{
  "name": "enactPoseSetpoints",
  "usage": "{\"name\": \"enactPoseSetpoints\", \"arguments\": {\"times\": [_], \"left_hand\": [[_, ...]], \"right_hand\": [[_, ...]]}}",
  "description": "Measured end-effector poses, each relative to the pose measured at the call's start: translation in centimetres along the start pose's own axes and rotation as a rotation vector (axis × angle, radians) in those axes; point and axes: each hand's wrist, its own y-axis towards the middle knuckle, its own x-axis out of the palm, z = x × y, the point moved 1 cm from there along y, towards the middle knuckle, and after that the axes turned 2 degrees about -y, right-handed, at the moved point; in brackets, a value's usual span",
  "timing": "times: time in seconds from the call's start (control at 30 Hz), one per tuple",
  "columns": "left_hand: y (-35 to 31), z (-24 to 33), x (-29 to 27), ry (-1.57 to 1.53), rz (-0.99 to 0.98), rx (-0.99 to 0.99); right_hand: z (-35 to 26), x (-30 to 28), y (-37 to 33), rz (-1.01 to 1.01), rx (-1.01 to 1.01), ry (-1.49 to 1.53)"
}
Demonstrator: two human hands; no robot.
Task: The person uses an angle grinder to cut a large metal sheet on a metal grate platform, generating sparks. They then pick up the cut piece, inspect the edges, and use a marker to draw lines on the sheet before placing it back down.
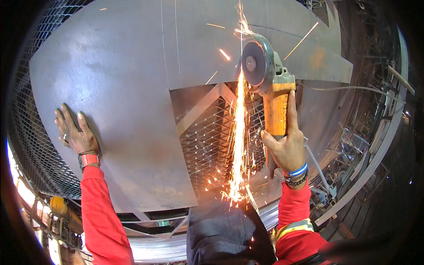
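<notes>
A worker in red sleeves cuts steel plate, seen from a head camera. The left hand [76, 134] lies open and flat on the sheet [119, 88], fingers spread, well apart from the cut and bracing the plate on the mesh bench [31, 145]. To its right a rectangular notch is already open in the sheet, showing mesh and a steel brace beneath. The right hand [287, 148] is closed around the yellow body of the grinder [269, 84], its disc [251, 64] biting the sheet at the notch's upper right corner, and sparks [237, 145] stream down toward the worker's dark lap. Done well, by this view, the cut wants a square disc, light pressure along the scribed line, and the bracing hand kept clear.
</notes>
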Motion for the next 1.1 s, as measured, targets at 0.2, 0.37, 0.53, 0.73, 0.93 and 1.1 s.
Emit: {"name": "enactPoseSetpoints", "arguments": {"times": [0.2, 0.37, 0.53, 0.73, 0.93, 1.1], "left_hand": [[0.0, -0.1, 0.2, 0.013, -0.009, -0.011], [-0.2, 0.2, -0.1, -0.008, -0.02, -0.021], [-0.2, 0.2, -0.1, -0.027, -0.016, -0.023], [-0.1, -0.5, 0.3, -0.016, 0.007, -0.012], [-0.2, -0.4, 0.5, -0.02, 0.013, -0.003], [0.0, -0.3, 0.4, -0.029, 0.006, -0.016]], "right_hand": [[-0.6, 0.1, 3.2, 0.054, -0.065, 0.008], [-1.4, 0.1, 4.8, 0.066, -0.062, 0.026], [-2.4, -0.2, 5.4, 0.061, -0.027, 0.065], [-1.3, 0.0, 4.2, 0.051, -0.065, 0.046], [-0.7, 0.2, 1.3, 0.034, -0.009, -0.03], [0.1, 0.1, -1.0, -0.024, 0.05, 0.019]]}}
